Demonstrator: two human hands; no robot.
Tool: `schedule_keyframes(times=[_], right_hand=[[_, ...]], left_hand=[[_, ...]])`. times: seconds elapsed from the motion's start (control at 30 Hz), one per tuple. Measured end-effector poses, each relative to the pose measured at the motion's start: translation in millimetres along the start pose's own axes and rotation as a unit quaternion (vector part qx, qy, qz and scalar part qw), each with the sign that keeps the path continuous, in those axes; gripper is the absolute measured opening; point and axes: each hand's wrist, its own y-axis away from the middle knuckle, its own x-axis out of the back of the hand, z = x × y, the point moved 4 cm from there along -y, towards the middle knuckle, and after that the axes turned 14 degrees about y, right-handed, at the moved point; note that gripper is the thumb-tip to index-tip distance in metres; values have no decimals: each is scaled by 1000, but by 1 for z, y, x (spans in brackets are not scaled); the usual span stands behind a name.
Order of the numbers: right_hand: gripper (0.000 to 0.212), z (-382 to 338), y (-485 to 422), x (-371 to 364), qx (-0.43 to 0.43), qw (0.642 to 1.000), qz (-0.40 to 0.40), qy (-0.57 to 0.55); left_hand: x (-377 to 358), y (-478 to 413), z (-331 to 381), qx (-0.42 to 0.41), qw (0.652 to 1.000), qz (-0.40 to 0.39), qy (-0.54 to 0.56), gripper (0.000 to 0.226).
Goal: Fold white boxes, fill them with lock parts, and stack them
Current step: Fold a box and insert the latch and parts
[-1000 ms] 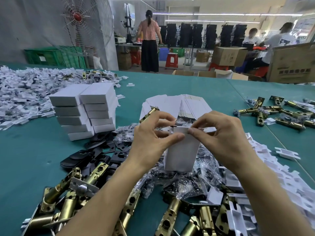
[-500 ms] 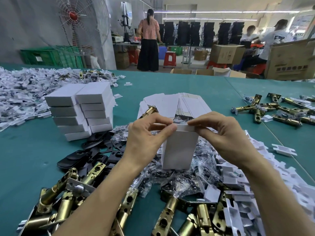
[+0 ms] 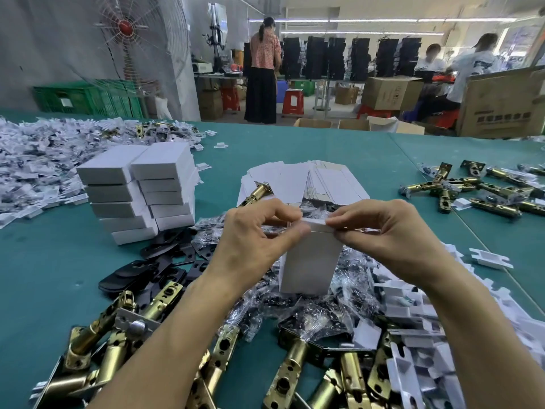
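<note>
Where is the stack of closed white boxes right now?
Head view, left of centre: the stack of white boxes stands on the green table, between the white plastic heap and the flat box blanks, beyond the left hand.

Matt white card box (image 3: 309,261); glossy brass-tone metal latches (image 3: 290,370); crinkly clear plastic bags (image 3: 321,314); matt teal tabletop (image 3: 44,276).

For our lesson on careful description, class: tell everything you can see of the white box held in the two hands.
The white box is plain, unprinted card, taller than wide, folded into shape and held upright. Its top flap is folded down and looks nearly shut. The left hand and right hand pinch its top corners. Its lower end meets a heap of clear bags. Its contents are hidden.
</note>
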Motion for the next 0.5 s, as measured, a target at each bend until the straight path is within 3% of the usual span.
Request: schedule_keyframes(times=[0.1,0.5], right_hand=[[21,-1,0,-1,-7,1000,-4,-1],[28,4,-3,1,15,999,21,43]], left_hand=[[-1,1,1,-2,999,-24,-40,32],[-3,2,-1,30,999,-23,-8,34]])
